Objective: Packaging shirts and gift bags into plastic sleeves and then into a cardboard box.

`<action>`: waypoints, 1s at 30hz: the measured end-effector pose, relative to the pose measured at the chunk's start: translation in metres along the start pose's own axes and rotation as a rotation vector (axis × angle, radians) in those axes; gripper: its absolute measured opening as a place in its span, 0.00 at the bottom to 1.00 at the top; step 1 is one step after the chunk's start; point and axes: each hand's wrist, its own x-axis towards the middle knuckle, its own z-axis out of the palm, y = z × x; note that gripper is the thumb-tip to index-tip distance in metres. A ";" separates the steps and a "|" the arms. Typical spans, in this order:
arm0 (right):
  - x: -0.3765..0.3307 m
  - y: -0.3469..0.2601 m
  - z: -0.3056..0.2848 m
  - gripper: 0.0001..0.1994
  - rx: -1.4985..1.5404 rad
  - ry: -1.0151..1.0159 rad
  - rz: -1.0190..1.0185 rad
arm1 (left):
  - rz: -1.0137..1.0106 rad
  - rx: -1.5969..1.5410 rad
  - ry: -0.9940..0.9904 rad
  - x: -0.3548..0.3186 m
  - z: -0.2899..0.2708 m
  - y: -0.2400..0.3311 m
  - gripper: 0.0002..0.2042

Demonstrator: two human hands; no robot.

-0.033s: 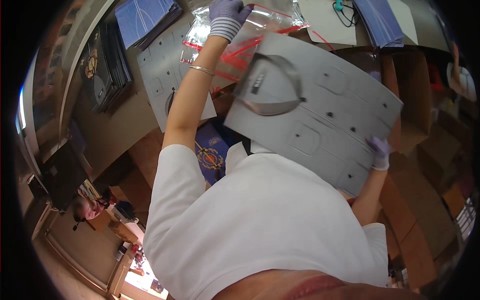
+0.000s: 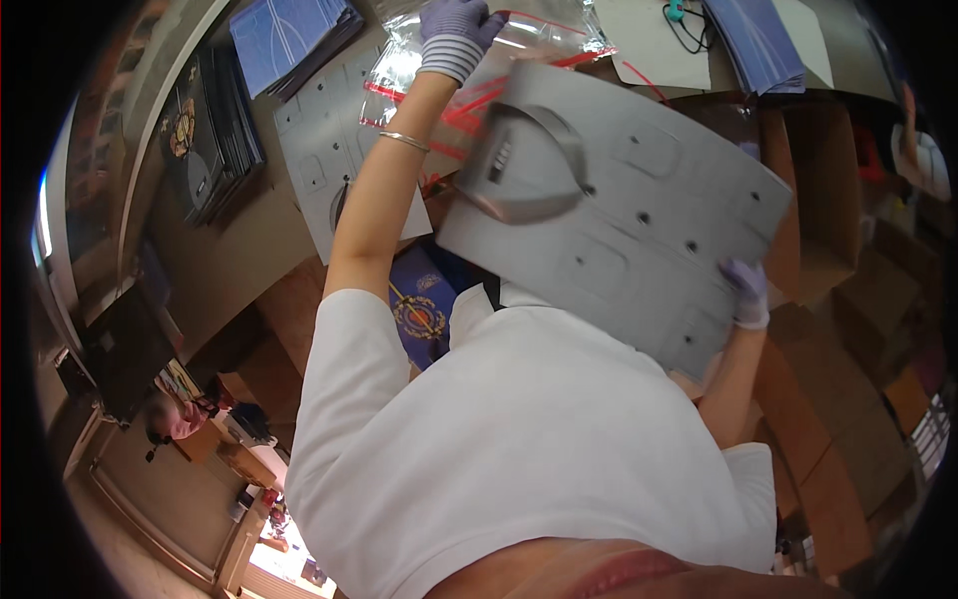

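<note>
My left hand (image 2: 459,25), in a purple glove with a striped cuff, is closed on the upper edge of a clear plastic bag (image 2: 544,40) with red strips. My right hand (image 2: 746,292), also gloved, grips the right edge of a large flat grey sheet (image 2: 639,270). Printed on that sheet are a uniform-jacket front with buttons and pockets and, at its left end, a rounded collar-like shape. It is tilted in front of my chest, its upper left corner beside the bag. Part of my right fingers is hidden behind the sheet.
Another grey printed sheet (image 2: 309,150) lies left of my left forearm. Dark printed folders (image 2: 215,150) are stacked further left. Blue sheets (image 2: 289,40) lie at the back left, more blue sheets (image 2: 758,45) at the back right. An open cardboard box (image 2: 828,200) stands at the right.
The grey sheet and my right hand have shifted slightly to the left. My left hand stays at the bag.
</note>
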 end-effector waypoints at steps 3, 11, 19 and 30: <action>0.039 0.028 0.015 0.07 -0.961 -0.305 -0.853 | 0.018 0.059 -0.185 0.006 -0.013 0.033 0.10; 0.053 0.045 0.056 0.14 0.254 -0.014 -0.002 | -0.279 0.262 -0.023 -0.071 0.005 -0.054 0.13; 0.048 0.044 0.068 0.13 0.384 -0.032 -0.001 | -0.238 -0.157 0.143 -0.107 -0.002 -0.051 0.03; 0.070 0.102 0.088 0.21 0.204 -0.186 0.046 | -1.275 -1.664 -0.128 -0.107 0.041 -0.022 0.17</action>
